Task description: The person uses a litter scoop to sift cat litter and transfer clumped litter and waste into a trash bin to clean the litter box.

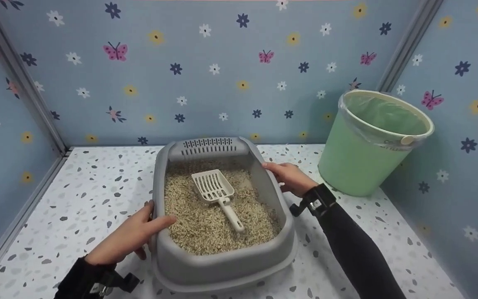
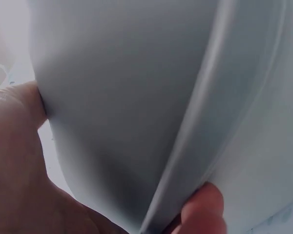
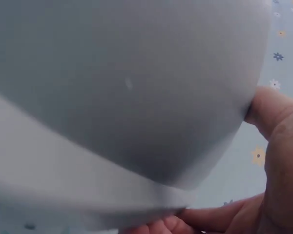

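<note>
A grey litter box (image 1: pixel 222 270) stands between the hands, holding beige pellet litter (image 1: pixel 197 232). On the litter lies a cream slotted litter scoop (image 1: pixel 214 187), its handle pointing toward the front right. My left hand (image 1: pixel 135 234) grips the box's left side, thumb over the rim; the left wrist view shows fingertips (image 2: pixel 202 207) at its lower flange. On the opposite side, my right hand (image 1: pixel 292 177) holds the box with its thumb on the rim. Its other fingers (image 3: pixel 219 219) reach the bottom edge in the right wrist view.
A green trash bin (image 1: pixel 359 162) with a clear liner stands at the back right. The speckled white tabletop (image 1: pixel 85 187) is bounded by blue patterned panels (image 1: pixel 222 91) at the back and both sides.
</note>
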Demonstrator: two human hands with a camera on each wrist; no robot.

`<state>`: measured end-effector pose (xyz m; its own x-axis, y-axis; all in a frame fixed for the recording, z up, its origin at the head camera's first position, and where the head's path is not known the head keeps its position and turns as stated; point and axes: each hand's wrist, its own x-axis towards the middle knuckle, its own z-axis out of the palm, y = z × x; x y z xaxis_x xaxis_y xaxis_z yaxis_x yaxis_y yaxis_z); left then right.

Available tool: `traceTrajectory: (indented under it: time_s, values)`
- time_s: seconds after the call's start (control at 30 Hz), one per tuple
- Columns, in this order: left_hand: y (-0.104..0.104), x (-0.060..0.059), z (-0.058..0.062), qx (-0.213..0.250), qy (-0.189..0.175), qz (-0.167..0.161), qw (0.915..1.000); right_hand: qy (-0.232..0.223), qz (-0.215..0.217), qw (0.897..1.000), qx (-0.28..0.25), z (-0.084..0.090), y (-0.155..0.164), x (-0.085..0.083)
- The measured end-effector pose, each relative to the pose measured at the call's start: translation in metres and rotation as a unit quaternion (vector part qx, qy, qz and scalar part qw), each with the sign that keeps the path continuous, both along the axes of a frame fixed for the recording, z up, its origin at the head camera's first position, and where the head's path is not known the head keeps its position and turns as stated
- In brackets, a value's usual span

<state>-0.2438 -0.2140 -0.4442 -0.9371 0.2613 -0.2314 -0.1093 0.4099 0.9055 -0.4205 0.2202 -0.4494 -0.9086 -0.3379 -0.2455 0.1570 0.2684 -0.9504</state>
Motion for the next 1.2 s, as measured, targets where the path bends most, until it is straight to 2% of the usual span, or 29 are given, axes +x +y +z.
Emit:
traceTrajectory:
  time_s: [0.23,0.33,0.53,0.63,0.7,0.73,0.9,1.0,1.1,1.2]
  values:
    - [-0.004,-0.008,-0.005,-0.004,-0.003,0.015,0.9999,-0.013,-0.028,0.999,-0.045,-0.009,0.001,0.008]
    - [-0.008,-0.019,-0.007,0.001,0.0,0.006,1.0,-0.023,-0.037,0.997,-0.06,-0.008,0.005,0.016]
    - [-0.026,-0.05,-0.006,0.001,0.017,-0.043,0.9989,-0.05,-0.07,0.991,-0.102,-0.01,0.007,0.04]
    - [-0.031,-0.055,-0.008,0.011,0.013,-0.043,0.999,-0.053,-0.082,0.989,-0.108,-0.011,0.007,0.051]
    - [-0.031,-0.048,-0.009,0.019,0.001,-0.028,0.9994,-0.05,-0.079,0.99,-0.104,-0.012,0.009,0.053]
    - [-0.032,-0.039,-0.009,0.023,-0.005,-0.022,0.9995,-0.05,-0.076,0.99,-0.105,-0.012,0.009,0.051]
    - [-0.026,0.018,-0.008,0.025,-0.038,0.029,0.9985,-0.051,-0.063,0.99,-0.116,-0.013,0.017,0.027]
    - [-0.015,0.043,-0.007,0.015,-0.057,0.07,0.9958,-0.061,-0.064,0.989,-0.118,-0.013,0.023,0.011]
    - [-0.003,0.053,-0.005,0.01,-0.056,0.098,0.9936,-0.081,-0.063,0.987,-0.121,-0.012,0.025,0.003]
    - [-0.001,0.053,-0.006,0.009,-0.046,0.114,0.9924,-0.094,-0.064,0.986,-0.124,-0.01,0.021,0.003]
